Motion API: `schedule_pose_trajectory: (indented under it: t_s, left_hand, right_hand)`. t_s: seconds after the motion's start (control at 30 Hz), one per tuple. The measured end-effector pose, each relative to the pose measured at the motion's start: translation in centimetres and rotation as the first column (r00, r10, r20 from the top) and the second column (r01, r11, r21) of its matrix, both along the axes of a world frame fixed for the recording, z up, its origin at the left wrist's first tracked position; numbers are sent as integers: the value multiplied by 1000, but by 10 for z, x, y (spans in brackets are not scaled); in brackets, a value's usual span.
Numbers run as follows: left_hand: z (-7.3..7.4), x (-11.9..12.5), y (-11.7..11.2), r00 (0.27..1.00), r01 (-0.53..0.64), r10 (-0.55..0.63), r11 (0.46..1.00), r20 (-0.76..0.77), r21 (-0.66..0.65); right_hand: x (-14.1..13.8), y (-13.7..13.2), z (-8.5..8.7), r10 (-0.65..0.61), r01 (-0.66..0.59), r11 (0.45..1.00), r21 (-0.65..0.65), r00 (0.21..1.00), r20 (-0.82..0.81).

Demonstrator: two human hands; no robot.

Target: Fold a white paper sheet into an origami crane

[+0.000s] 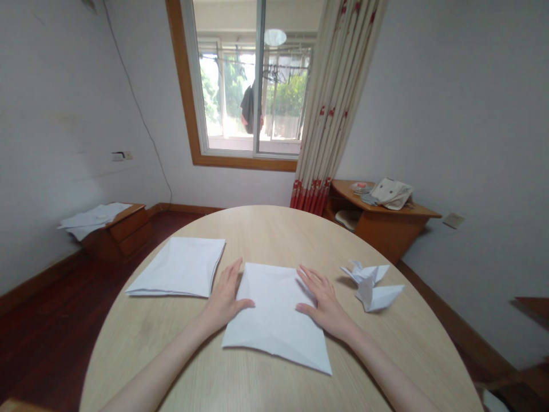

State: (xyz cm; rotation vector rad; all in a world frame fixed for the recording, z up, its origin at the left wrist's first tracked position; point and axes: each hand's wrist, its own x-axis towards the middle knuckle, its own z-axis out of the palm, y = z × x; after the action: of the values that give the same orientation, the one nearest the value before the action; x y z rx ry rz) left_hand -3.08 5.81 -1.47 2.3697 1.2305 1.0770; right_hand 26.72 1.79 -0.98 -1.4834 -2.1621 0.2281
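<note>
A square sheet of white paper [274, 320] lies on the round wooden table in front of me, with faint creases and its near edge slightly lifted. My left hand [227, 294] rests at its left edge, thumb on the paper and fingers stretched out beside it. Along the right edge, my right hand [319, 300] lies with fingers spread, fingertips and thumb touching the sheet. Neither hand grips anything. Left of my left hand sits a stack of white paper [178, 266]. Two folded white paper figures [380, 297], bird-like in shape, stand to the right of my right hand.
The pale round table [274, 223] has a curved edge all around. Beyond it are a window, a patterned curtain [334, 114] and a corner desk [381, 229] with a bag on it. A low brown cabinet [132, 232] with papers stands at the left wall.
</note>
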Motion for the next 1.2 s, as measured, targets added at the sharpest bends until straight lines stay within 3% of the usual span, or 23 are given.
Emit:
schedule_pose_trajectory:
  t_s: [0.17, 0.37, 0.47, 0.83, 1.03, 1.2]
  left_hand:
    - [-5, -2, 3, 998, 44, -46, 996, -30, -84]
    - [-6, -4, 3, 992, 127, -122, 972, 41, -196]
    - [-6, -4, 3, 987, 155, -146, 970, 63, -187]
    - [7, -1, -3, 987, 158, -157, 986, 23, -45]
    - [13, 2, -8, 995, 96, -96, 994, 3, 45]
    - [15, 4, -10, 997, 76, -76, 987, -10, 144]
  right_hand:
    - [1, 2, -4, -177, 186, 971, -150, 982, 72]
    - [-3, 1, 2, -233, 239, 946, -217, 971, 54]
    - [-4, 0, 4, -241, 247, 944, -217, 969, 54]
    - [1, 3, -5, -178, 178, 984, 9, 983, 46]
    - [3, 5, -10, -184, 176, 974, 146, 982, 40]
    - [3, 2, -3, -185, 175, 963, 207, 982, 29]
